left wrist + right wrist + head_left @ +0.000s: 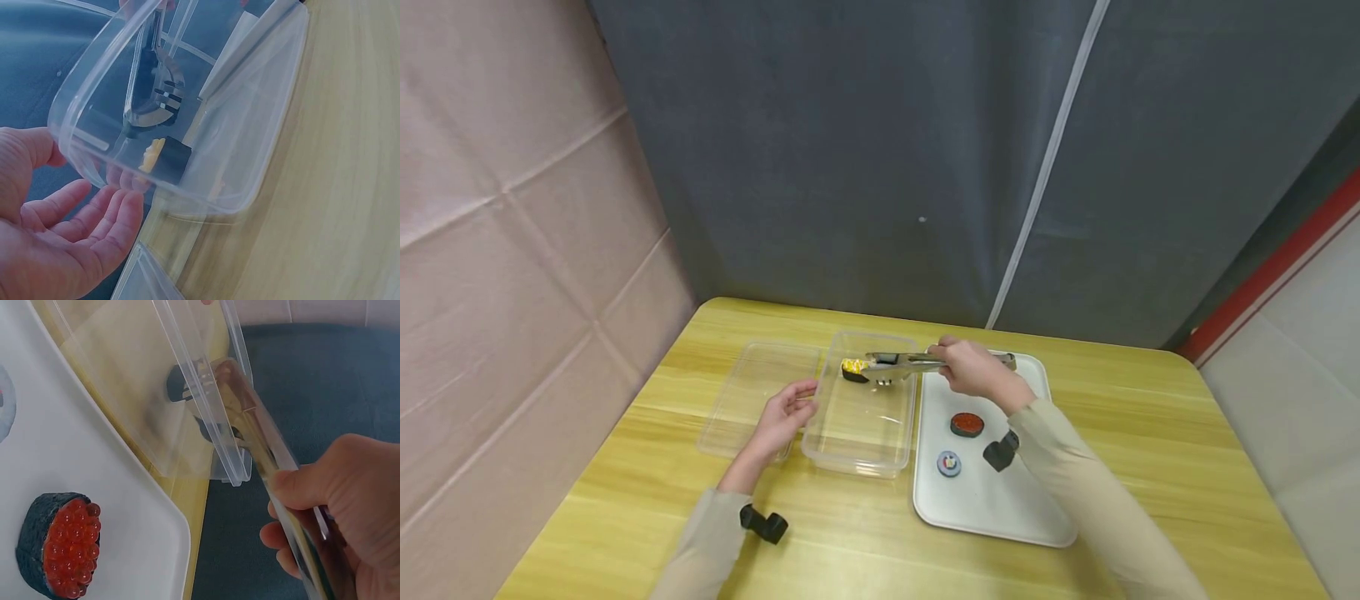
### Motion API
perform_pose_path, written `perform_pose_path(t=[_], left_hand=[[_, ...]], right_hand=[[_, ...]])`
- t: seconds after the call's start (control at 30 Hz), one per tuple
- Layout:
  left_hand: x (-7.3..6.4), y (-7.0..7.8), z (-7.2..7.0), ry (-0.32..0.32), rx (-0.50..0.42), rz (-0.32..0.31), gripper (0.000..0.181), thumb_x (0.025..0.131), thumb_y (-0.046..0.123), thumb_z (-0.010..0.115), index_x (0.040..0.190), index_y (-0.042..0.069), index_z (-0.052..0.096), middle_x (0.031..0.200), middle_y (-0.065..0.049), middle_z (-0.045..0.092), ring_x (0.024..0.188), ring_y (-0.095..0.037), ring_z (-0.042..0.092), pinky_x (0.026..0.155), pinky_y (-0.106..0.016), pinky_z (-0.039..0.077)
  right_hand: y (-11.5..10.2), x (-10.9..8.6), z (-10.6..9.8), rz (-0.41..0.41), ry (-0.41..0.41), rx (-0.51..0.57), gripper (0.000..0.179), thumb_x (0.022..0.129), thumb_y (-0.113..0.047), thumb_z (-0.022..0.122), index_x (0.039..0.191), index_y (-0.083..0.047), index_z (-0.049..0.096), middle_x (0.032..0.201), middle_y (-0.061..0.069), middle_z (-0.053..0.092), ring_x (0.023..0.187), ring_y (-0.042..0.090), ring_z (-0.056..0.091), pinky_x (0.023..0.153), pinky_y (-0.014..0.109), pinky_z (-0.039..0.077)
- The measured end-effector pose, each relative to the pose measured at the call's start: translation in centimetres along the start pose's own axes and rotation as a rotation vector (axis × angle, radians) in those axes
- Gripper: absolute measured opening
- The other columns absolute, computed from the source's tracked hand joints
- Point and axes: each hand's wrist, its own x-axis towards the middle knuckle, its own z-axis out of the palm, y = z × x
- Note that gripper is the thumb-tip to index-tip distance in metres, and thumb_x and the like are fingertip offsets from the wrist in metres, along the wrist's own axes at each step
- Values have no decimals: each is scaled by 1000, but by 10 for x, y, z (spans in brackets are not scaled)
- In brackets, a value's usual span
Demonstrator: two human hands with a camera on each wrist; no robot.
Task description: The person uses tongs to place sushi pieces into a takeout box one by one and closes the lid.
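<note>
My right hand (973, 368) grips metal tongs (917, 364), reaching them over the right wall of a clear plastic container (865, 433). In the container, a sushi piece with yellow topping and a black wrap (853, 370) lies close by the tongs' slotted ends. The left wrist view shows this sushi piece (167, 159) just beyond the tips. My left hand (782, 417) is at the container's left wall, fingers loosely bent, thumb right by the rim. A sushi piece topped with red roe (72, 547) sits on the white tray (131, 494).
A clear lid (752, 383) lies on the wooden table (820, 533), left of the container. On the tray, nearer me than the red roe piece, is a small round bluish piece (949, 463) with a coloured centre. A dark curtain (820, 167) hangs behind the table.
</note>
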Motion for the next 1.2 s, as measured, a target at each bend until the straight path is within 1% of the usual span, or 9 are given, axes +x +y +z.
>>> perform_pose_path(t=[0.1,0.23,0.37,0.53,0.6,0.73,0.9,1.03,1.2], left_hand=[[1,-2,0,-3,-5,1,43,94,4,53,134,-6,42,132,-26,45,115,-38,46,84,-20,46],[3,-3,0,-3,1,6,43,94,4,53,134,-6,42,132,-26,46,115,-37,47,85,-21,46],[3,-2,0,-3,7,8,44,94,5,53,134,-6,41,133,-26,46,115,-37,47,85,-21,46],[3,-1,0,6,5,0,43,94,5,54,134,-5,42,133,-25,46,115,-36,48,84,-20,45],[3,-1,0,13,9,1,43,94,5,54,134,-5,43,132,-25,47,114,-34,49,85,-20,46],[4,-2,0,20,26,1,43,93,5,54,133,-5,43,132,-25,48,111,-30,50,85,-21,46],[4,-2,1,17,20,-9,43,93,3,54,133,-5,43,132,-24,48,112,-33,49,85,-22,46],[4,-1,1,11,-5,-13,42,93,1,53,133,-5,43,130,-26,48,114,-38,48,85,-25,48],[3,1,1,6,1,-15,42,94,1,52,134,-6,42,130,-26,48,114,-38,48,88,-31,48]], right_hand=[[-2,4,1,-6,-17,-26,23,76,10,62,98,2,63,84,12,58,59,17,51,50,28,42],[-5,8,1,8,-46,-52,19,76,10,63,93,1,62,80,10,56,59,18,52,50,29,42],[-8,12,0,31,-83,-60,18,76,10,62,92,1,62,80,10,55,61,18,53,51,29,43],[-13,19,-3,79,-133,-75,19,76,10,64,93,1,65,81,10,56,62,19,52,53,30,46],[-16,22,-3,88,-145,-88,18,75,10,64,91,1,65,79,9,56,61,18,51,53,31,46],[-19,26,-3,80,-148,-124,15,73,10,64,84,0,64,77,9,55,59,17,48,52,31,45],[-24,30,-3,102,-163,-166,14,71,9,66,77,-3,62,78,9,56,60,18,49,52,33,46],[-27,35,-4,134,-193,-189,14,70,9,66,74,-4,61,80,10,58,62,19,52,53,34,48],[-32,40,-6,160,-237,-207,11,72,6,66,75,-3,62,82,11,60,66,22,56,55,35,50]])
